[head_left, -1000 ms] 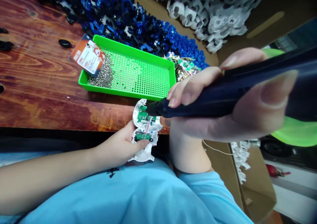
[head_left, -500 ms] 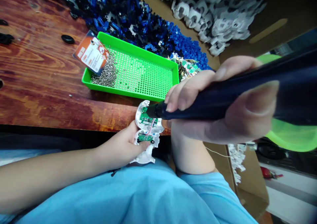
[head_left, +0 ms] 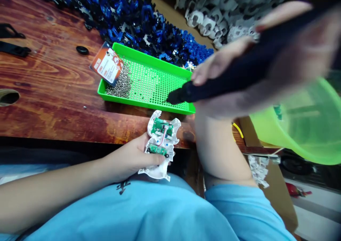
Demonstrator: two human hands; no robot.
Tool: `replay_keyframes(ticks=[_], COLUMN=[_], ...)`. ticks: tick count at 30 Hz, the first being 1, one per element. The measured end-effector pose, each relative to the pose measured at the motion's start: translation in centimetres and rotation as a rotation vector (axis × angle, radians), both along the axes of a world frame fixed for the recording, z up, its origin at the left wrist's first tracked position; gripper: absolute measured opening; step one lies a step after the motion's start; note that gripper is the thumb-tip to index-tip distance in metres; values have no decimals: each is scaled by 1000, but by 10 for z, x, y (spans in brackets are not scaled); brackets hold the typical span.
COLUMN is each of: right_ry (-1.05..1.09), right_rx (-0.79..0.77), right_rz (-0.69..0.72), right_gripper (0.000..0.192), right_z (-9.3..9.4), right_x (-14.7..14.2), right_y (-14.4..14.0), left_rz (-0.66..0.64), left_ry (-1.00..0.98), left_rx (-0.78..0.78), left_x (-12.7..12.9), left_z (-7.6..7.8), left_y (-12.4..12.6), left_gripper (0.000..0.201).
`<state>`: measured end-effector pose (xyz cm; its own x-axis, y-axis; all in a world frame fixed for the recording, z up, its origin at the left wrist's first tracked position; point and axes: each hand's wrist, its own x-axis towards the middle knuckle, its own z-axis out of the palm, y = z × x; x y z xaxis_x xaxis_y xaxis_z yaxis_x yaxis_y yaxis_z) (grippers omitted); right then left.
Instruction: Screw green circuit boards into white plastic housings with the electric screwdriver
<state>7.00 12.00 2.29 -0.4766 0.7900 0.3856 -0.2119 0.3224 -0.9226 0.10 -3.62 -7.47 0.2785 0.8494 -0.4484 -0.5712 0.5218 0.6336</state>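
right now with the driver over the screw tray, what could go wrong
The white shell sits only in the left hand, past the table edge, so it could slip into the lap. The screwdriver in the right hand is blurred, so its tip might scatter screws inside the green tray.

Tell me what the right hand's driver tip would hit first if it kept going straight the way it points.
Most likely the green perforated tray. The right hand aims the dark screwdriver left and down, its tip over the tray's near edge, toward the screw pile. Blur and unclear depth hide how high the tip sits.
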Motion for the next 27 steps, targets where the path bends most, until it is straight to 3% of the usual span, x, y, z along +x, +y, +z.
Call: replay_keyframes(ticks=[3, 8, 15, 21, 25, 27], right_ry=[329, 315, 180, 172, 280, 369], right_rx=[62, 83, 139, 162, 154, 138], right_rz=[-60, -89, -106, 46, 64, 6], right_gripper=[15, 34, 50, 29, 25, 25], right_z=[-16, -34, -37, -37, -40, -33], right_x=[-32, -61, -55, -46, -51, -49], right_y=[9, 11, 15, 14, 15, 16], left_rz=[12, 0, 31, 37, 44, 45], left_ry=[-95, -73, -109, -122, -119, -111], left_rx=[-5, -20, -55, -37, -53, -62], left_x=[-1, -2, 0, 1, 2, 3], left_z=[-1, -3, -5, -6, -4, -2], left_y=[-1, 0, 1, 1, 1, 0], left_gripper=[42, 45, 46, 50, 48, 44])
